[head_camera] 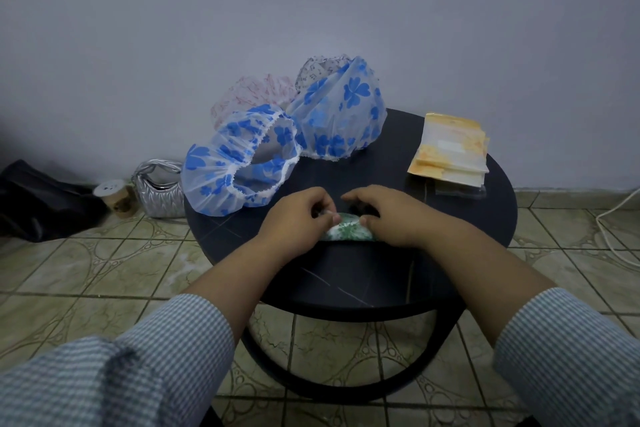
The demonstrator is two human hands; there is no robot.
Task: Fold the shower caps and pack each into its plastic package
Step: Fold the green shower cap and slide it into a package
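A folded green-patterned shower cap (348, 227) lies on the round black table (381, 274), pinched from both sides. My left hand (298, 215) grips its left end and my right hand (384, 215) grips its right end; most of the cap is hidden under my fingers. Two blue-flowered caps sit unfolded behind: one (239, 163) at the left edge, one (343, 111) at the back. A pink-patterned cap (252, 94) and a grey-patterned cap (318, 69) lie behind those. A stack of yellow plastic packages (450, 152) rests at the right.
A clear plastic sleeve (460, 189) lies in front of the yellow stack. On the tiled floor to the left stand a silver handbag (159, 191), a paper cup (116, 196) and a dark bag (38, 198). A white cable (620, 211) runs along the right.
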